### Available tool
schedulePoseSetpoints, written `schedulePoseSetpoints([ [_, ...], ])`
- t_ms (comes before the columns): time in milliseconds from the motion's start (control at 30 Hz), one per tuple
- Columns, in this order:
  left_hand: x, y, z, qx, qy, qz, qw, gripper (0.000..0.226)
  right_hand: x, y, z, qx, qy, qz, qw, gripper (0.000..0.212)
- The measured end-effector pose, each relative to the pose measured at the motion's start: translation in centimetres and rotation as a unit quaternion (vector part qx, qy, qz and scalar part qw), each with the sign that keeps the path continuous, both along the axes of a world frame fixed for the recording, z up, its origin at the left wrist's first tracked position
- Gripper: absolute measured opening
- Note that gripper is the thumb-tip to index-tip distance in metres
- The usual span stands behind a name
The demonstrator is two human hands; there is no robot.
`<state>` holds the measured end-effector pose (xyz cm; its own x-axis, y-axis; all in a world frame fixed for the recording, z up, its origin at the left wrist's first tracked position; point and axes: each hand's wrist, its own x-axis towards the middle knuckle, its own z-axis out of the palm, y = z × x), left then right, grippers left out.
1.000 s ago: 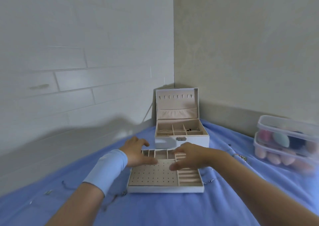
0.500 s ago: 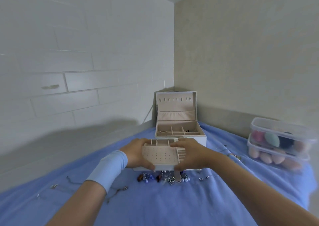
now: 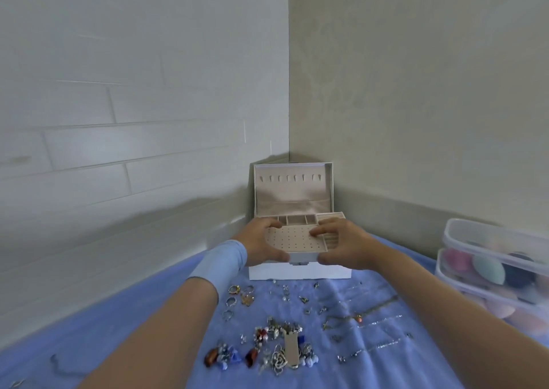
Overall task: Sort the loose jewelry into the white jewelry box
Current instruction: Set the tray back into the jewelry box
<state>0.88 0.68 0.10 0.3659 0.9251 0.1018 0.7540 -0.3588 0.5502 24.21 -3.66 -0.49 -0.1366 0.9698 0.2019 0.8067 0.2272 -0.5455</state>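
The white jewelry box (image 3: 298, 272) stands open in the corner, its lid (image 3: 292, 189) upright against the wall. A beige insert tray (image 3: 294, 241) with a dotted earring panel and small compartments sits over the box top. My left hand (image 3: 260, 244) grips the tray's left side and my right hand (image 3: 340, 244) grips its right side, thumbs at the front edge. Loose jewelry (image 3: 276, 344) lies scattered on the blue cloth (image 3: 148, 329) in front of the box: rings, earrings, beads and thin chains (image 3: 368, 317).
Two stacked clear plastic containers (image 3: 493, 266) holding coloured egg-shaped sponges stand at the right. White and beige walls meet right behind the box. A thin chain (image 3: 59, 365) lies at the far left of the cloth.
Both hands lifted the insert tray off the cloth and carried it back onto the top of the box. The jewelry that lay under it now shows.
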Motion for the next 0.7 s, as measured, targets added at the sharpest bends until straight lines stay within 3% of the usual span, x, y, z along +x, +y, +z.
schedulePoseSetpoints([
  [333, 0.7, 5.4, -2.4, -0.041, 0.02, 0.008, 0.999, 0.069, 1.1, 5.8, -2.0, -0.023, 0.019, 0.003, 1.0, 0.053],
  [700, -0.5, 4.6, -3.8, -0.017, 0.054, 0.024, 0.998, 0.063, 0.4, 6.2, -3.8, -0.047, -0.016, 0.021, 0.999, 0.051],
])
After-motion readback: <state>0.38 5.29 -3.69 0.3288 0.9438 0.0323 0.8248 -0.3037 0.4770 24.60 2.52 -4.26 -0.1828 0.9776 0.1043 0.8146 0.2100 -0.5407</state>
